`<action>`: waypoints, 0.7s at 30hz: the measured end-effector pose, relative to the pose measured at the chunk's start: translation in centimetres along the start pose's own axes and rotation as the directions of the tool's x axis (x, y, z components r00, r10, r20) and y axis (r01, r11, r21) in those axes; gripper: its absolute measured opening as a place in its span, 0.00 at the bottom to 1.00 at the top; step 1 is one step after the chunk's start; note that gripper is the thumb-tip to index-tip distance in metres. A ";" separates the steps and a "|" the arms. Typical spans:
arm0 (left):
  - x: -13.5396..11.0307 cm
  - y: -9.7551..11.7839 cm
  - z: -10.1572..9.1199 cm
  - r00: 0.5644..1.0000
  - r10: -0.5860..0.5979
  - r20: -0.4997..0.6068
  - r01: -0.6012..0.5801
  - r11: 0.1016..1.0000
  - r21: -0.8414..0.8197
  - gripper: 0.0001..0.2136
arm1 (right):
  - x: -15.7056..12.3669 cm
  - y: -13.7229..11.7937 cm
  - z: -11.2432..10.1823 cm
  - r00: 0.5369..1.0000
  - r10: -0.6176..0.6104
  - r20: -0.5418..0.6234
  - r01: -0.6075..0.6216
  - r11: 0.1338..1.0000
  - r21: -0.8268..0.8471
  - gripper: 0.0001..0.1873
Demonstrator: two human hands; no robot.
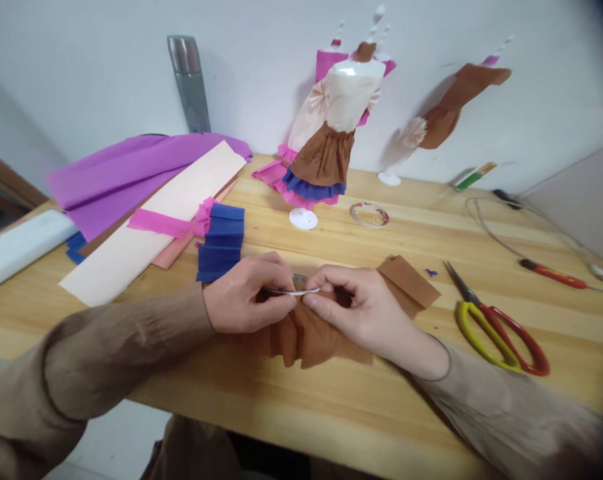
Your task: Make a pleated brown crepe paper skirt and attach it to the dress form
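Note:
Pleated brown crepe paper [306, 340] hangs in gathered folds between my hands, just above the wooden table. Along its top edge runs a thin white strip [301, 292], perhaps tape. My left hand [254, 293] pinches this edge from the left, thumb and fingers closed. From the right, my right hand [361, 310] pinches the same edge close by, its fingertips almost touching the left ones. Behind the right hand, a flat brown piece [410, 285] sticks out; whether it belongs to the gathered paper I cannot tell.
Scissors [496, 327] lie right, near a red-handled corded tool [551, 273]. A tape roll [369, 214] sits behind my hands. Small dress forms [356, 97] in paper dresses stand at the wall. Folded blue paper [221, 243], cream paper [156, 227] and purple paper [131, 173] lie left.

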State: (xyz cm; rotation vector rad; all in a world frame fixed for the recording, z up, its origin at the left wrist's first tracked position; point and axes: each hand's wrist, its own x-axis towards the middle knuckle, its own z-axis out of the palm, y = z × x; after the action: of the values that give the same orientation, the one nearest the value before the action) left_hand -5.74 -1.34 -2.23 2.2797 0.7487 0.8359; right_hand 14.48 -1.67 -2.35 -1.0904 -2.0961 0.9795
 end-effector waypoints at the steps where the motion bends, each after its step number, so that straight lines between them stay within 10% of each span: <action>1: 0.0 0.1 0.1 1.000 -0.010 -0.005 0.010 0.999 0.034 0.11 | 0.0 0.0 0.0 1.000 -0.003 -0.007 0.003 1.000 -0.007 0.09; 13: -0.2 0.0 1.4 0.930 0.360 -0.077 -0.176 0.619 0.766 0.14 | -0.5 0.6 0.6 0.972 -0.169 -0.161 0.112 0.943 -0.314 0.20; 21: -0.3 -0.5 0.9 0.962 0.200 -0.186 -0.084 0.866 0.493 0.12 | -0.2 -0.4 -0.1 0.981 -0.031 -0.192 -0.023 0.963 -0.270 0.17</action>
State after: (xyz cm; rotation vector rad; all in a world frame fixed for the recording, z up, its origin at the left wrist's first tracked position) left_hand -5.48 -1.52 -3.29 2.7367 0.9917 1.0989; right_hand 14.45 -2.00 -1.99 -1.2601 -2.1087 0.5666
